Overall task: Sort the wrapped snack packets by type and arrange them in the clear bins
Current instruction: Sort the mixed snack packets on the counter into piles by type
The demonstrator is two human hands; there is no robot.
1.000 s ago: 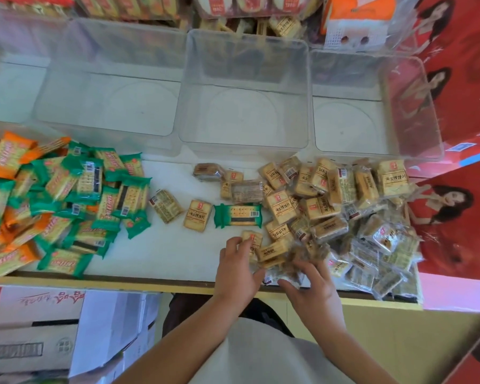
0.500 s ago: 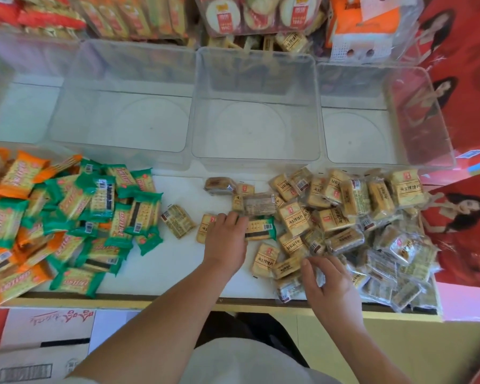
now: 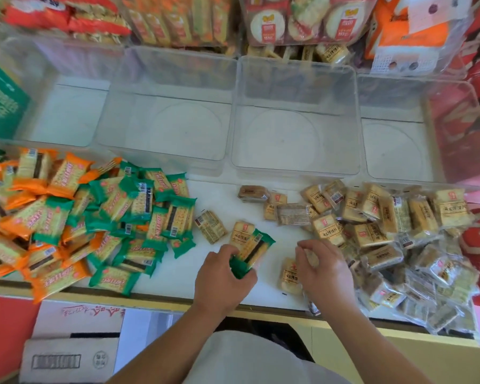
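- The left grip (image 3: 222,275) is closed round the lower end of a green packet (image 3: 251,252). The packet is held tilted above the white surface (image 3: 219,200), with its upper end pointing away from the person and to the right.
- The lower end of the green packet is covered by the hand, and a beige packet (image 3: 240,231) is partly hidden behind its upper end.
- The right grip (image 3: 324,270) is held near the left one, curled, with the thumb brought close to the forefinger. Whether anything is pinched cannot be told, as that part is blurred.
- A second beige packet (image 3: 288,275) is partly covered by the right hand.
- A heap of green and orange packets (image 3: 94,217) is spread on the left and is cut off by the frame edge.
- A heap of beige packets (image 3: 399,239) is spread on the right, possibly of more than one kind.
- Clear bins (image 3: 294,139) are lined up along the far side of the surface, and the outermost are only partly seen.
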